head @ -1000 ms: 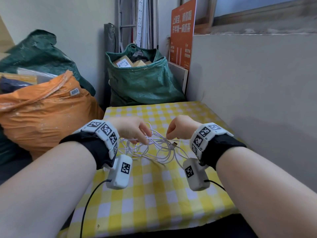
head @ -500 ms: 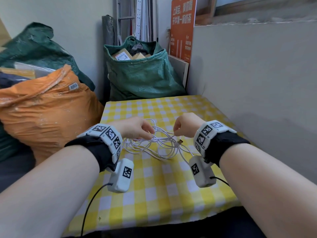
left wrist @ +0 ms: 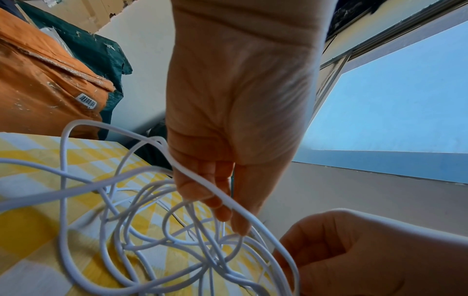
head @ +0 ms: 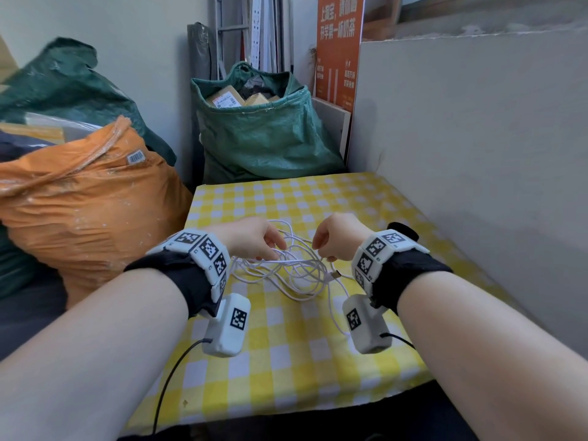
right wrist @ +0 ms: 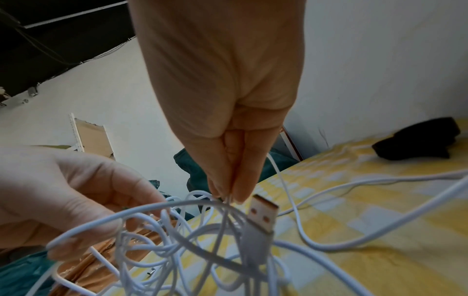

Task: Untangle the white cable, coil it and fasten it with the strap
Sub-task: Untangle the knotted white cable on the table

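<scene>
The white cable (head: 286,275) lies in a loose tangle on the yellow checked tablecloth (head: 286,361), partly lifted between my hands. My left hand (head: 276,249) holds strands on the tangle's left side, and one strand (left wrist: 222,197) runs across its fingers. My right hand (head: 322,253) pinches a thin strand between thumb and fingertips (right wrist: 239,197) on the right side. The cable's USB plug (right wrist: 260,215) hangs free just under that pinch. A black strap (right wrist: 418,140) lies on the cloth past my right wrist, near the wall.
A grey wall panel (head: 477,154) borders the table on the right. An orange sack (head: 86,202) stands close on the left. A green sack (head: 264,132) of parcels stands behind the table's far edge. The near table edge (head: 286,415) is below my forearms.
Both hands stay on the tangle and have shifted only slightly. The loops between them sit a little more spread. The black strap now shows behind my right wrist.
</scene>
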Available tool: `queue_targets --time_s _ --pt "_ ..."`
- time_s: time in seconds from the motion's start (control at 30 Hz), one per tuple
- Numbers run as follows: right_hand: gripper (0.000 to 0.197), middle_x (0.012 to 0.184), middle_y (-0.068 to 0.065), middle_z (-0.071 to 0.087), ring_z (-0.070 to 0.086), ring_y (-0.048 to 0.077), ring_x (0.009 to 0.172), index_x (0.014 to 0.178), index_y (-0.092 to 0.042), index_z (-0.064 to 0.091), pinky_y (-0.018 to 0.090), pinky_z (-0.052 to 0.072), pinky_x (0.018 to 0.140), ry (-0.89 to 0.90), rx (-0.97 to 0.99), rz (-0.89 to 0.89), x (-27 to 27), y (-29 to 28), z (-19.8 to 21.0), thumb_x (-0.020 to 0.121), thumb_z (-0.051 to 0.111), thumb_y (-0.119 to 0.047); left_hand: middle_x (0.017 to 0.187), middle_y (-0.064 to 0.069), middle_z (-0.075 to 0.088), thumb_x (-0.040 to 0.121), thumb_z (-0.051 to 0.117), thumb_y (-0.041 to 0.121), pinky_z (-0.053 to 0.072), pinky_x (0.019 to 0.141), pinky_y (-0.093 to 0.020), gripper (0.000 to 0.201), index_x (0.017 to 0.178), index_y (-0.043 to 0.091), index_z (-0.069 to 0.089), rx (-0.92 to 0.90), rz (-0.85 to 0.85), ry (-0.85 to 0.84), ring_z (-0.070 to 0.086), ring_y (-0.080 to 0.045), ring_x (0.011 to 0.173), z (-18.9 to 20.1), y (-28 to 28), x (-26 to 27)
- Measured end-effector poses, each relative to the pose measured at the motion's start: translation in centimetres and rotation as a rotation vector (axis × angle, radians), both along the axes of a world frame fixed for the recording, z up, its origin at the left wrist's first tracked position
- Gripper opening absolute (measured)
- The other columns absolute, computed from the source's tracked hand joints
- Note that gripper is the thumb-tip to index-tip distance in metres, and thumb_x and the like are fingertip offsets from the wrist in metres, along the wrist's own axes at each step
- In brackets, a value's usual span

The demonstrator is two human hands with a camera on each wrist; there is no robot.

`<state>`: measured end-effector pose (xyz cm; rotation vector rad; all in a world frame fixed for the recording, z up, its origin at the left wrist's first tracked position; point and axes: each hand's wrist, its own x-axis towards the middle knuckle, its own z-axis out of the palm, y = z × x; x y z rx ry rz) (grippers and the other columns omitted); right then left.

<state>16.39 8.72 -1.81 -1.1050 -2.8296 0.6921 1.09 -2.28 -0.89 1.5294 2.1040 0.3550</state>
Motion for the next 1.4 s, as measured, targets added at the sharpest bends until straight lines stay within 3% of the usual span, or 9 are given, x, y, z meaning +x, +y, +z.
queue_targets --time_s 0.17,0.33,0.63,0.73,0.87,1.1,1.17,1.27,1.4 --pt "0.028 0.102 0.01 0.072 0.067 0.02 0.084 0.098 -0.011 0.073 0.034 0.057 0.084 0.002 -0.028 -0.02 -0.4 -0.3 -0.3 0.083 0.054 0.005 0.081 -0.002 0.051 0.086 0.065 0.013 0.042 0.056 -0.018 0.027 0.113 0.018 0.066 -0.011 -0.003 -0.003 0.048 -0.012 0.063 -0.1 0.0 -0.2" --pt "0.032 0.115 0.005 0.066 0.062 0.021 0.106 0.11 -0.012 0.069 0.03 0.052 0.088 -0.026 0.076 -0.029 0.3 0.2 1.1 0.087 0.051 0.002 0.082 -0.001 0.05 0.087 0.064 0.014 0.042 0.056 -0.016 0.025 0.112 0.02 0.066 -0.013 -0.004 0.0 0.048 -0.01 0.063 -0.2 0.1 -0.2" --pt "0.016 0.086 0.002 0.065 0.062 0.017 0.08 0.086 -0.015 0.067 0.028 0.055 0.074 -0.014 0.031 0.015 -0.1 -0.9 0.3 0.081 0.06 -0.002 0.079 0.002 0.051 0.087 0.064 0.014 0.043 0.057 -0.018 0.028 0.115 0.017 0.065 -0.018 0.011 -0.003 0.049 -0.011 0.065 -0.2 0.2 0.4" --pt "0.004 0.074 0.001 0.063 0.06 0.017 0.071 0.085 -0.015 0.065 0.031 0.056 0.075 0.048 -0.033 -0.004 -0.4 -1.5 0.2 0.086 0.06 -0.015 0.079 0.004 0.05 0.087 0.065 0.016 0.041 0.056 -0.017 0.028 0.114 0.019 0.065 -0.022 0.01 0.008 0.049 -0.009 0.065 -0.2 0.1 0.4" --pt "0.026 0.072 0.002 0.06 0.054 0.016 0.072 0.093 -0.009 0.072 0.024 0.042 0.055 0.025 0.018 0.013 -1.1 -1.9 0.3 0.087 0.062 -0.032 0.078 0.004 0.052 0.086 0.065 0.017 0.041 0.057 -0.018 0.03 0.115 0.02 0.065 -0.023 0.009 0.013 0.05 -0.01 0.065 -0.2 0.2 0.3" --pt "0.024 0.103 0.005 0.071 0.055 0.013 0.079 0.107 -0.012 0.072 0.015 0.036 0.049 -0.071 0.017 0.104 -1.9 -2.8 0.2 0.087 0.061 -0.019 0.084 0.006 0.054 0.087 0.063 0.022 0.044 0.054 -0.015 0.03 0.117 0.022 0.063 -0.055 0.005 0.012 0.054 -0.01 0.07 -0.3 0.3 0.4" --pt "0.024 0.097 0.007 0.068 0.055 0.016 0.079 0.11 -0.009 0.069 0.016 0.038 0.053 -0.052 -0.022 0.097 -2.0 -2.7 0.5 0.091 0.056 -0.018 0.084 0.005 0.056 0.09 0.058 0.028 0.044 0.054 -0.017 0.03 0.12 0.023 0.06 -0.055 0.02 0.022 0.055 -0.012 0.069 -0.2 0.3 0.4" --pt "0.012 0.071 0.006 0.06 0.058 0.019 0.06 0.1 -0.006 0.06 0.025 0.052 0.063 0.132 -0.239 -0.002 -1.8 -2.1 1.2 0.092 0.05 -0.007 0.085 -0.005 0.055 0.096 0.047 0.032 0.045 0.052 -0.024 0.03 0.124 0.024 0.053 -0.047 0.043 0.041 0.051 -0.018 0.065 -0.2 0.3 0.2" --pt "0.015 0.066 0.007 0.054 0.057 0.018 0.057 0.083 -0.01 0.051 0.033 0.058 0.069 0.323 -0.43 -0.062 -1.3 -1.4 1.9 0.089 0.051 0.003 0.079 -0.001 0.055 0.098 0.045 0.028 0.038 0.044 -0.02 0.022 0.104 0.015 0.061 0.004 0.095 0.111 0.048 -0.013 0.056 0.2 0.1 0.1"
